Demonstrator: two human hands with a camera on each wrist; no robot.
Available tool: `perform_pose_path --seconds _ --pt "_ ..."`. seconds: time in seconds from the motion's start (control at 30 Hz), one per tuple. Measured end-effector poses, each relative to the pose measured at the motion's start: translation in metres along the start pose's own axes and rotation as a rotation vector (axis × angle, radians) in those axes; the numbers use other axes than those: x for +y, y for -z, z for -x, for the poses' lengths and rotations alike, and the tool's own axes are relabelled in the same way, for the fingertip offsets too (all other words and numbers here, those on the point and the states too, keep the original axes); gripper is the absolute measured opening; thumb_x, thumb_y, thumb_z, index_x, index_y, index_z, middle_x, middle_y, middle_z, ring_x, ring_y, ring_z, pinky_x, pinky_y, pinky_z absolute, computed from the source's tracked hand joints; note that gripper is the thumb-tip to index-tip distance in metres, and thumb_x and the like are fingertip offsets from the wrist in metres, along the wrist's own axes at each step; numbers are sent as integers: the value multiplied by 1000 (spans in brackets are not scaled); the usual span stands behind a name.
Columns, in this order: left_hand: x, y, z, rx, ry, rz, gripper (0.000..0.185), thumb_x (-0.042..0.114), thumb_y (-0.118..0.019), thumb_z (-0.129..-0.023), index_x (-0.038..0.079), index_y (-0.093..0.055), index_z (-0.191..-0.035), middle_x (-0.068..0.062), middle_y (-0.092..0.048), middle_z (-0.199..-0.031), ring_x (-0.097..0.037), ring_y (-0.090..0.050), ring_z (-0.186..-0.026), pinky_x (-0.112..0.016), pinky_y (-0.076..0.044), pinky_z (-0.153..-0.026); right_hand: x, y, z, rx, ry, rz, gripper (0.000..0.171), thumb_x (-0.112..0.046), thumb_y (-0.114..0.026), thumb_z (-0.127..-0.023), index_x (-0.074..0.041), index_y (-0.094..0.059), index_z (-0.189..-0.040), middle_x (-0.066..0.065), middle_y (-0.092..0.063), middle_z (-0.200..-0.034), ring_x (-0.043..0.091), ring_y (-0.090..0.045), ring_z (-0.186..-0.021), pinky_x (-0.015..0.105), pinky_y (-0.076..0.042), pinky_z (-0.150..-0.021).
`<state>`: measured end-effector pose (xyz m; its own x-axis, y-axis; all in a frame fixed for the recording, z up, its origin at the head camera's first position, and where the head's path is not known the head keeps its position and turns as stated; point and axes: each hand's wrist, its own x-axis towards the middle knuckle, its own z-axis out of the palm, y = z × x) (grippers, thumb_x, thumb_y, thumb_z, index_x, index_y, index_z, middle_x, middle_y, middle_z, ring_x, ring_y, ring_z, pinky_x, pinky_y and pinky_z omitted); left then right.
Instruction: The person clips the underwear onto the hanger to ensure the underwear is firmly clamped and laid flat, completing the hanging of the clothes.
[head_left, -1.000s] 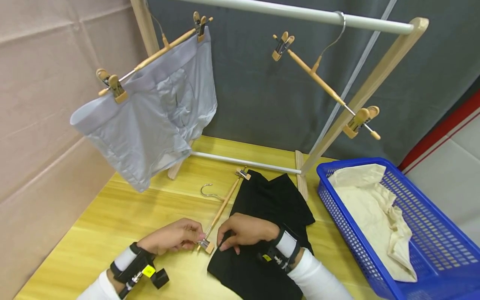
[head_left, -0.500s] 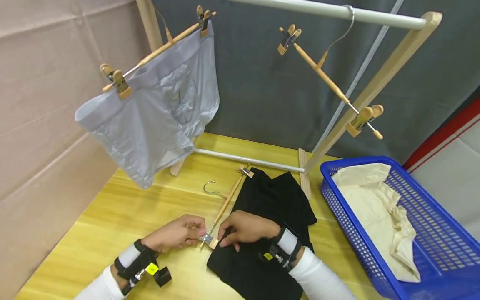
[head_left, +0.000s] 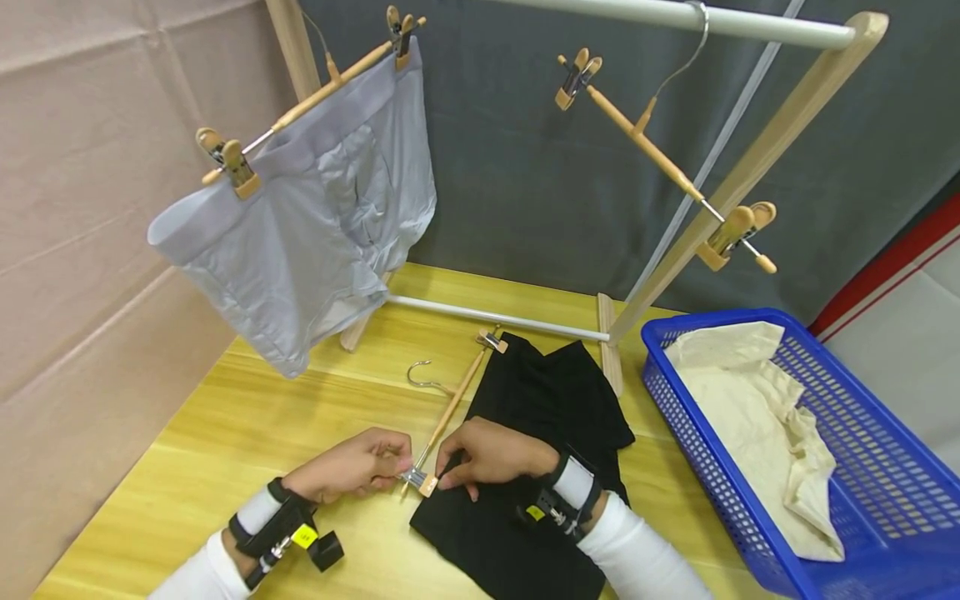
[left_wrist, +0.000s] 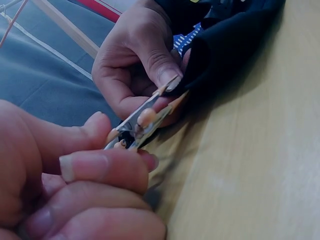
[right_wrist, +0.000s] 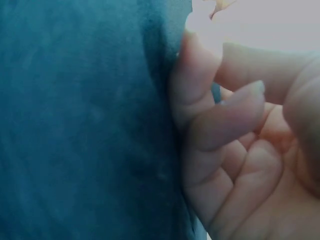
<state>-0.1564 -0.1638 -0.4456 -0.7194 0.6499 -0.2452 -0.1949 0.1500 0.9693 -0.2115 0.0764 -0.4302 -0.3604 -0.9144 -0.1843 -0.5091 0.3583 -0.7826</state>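
Black shorts (head_left: 517, 533) lie flat on the wooden table, their waist edge along a wooden clip hanger (head_left: 452, 406). My left hand (head_left: 351, 467) pinches the handles of the hanger's near clip (head_left: 418, 478) between thumb and forefinger. In the left wrist view this clip (left_wrist: 145, 117) is spread, its tips right at the cloth's edge; whether cloth lies between them I cannot tell. My right hand (head_left: 495, 452) pinches the waist edge beside the clip. The far clip (head_left: 492, 341) sits at the shorts' upper corner. Dark cloth (right_wrist: 90, 120) fills the right wrist view's left half.
Grey boxer shorts (head_left: 300, 217) hang by two clips from the rack's white rail (head_left: 697, 17). A bare clip hanger (head_left: 645, 142) hangs at the rail's right. A blue basket (head_left: 885, 467) with cream cloth (head_left: 742, 433) stands at the right. The hanger's hook (head_left: 423, 377) points left.
The near clip has moved slightly right, up to the black shorts' edge, with my left hand. My right hand keeps its pinch on the cloth. The head view has shifted a little.
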Motion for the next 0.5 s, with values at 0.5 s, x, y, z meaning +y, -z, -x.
perform_pose_path --seconds 0.5 --pt "1 -1 -1 25 36 -25 26 17 -52 -99 -3 -49 -83 3 -37 -57 -6 -24 -43 -19 -21 -38 -4 -1 0 56 -9 -102 4 -8 -63 -92 -9 -67 -92 -6 -65 -65 6 -63 -51 23 -52 -52"
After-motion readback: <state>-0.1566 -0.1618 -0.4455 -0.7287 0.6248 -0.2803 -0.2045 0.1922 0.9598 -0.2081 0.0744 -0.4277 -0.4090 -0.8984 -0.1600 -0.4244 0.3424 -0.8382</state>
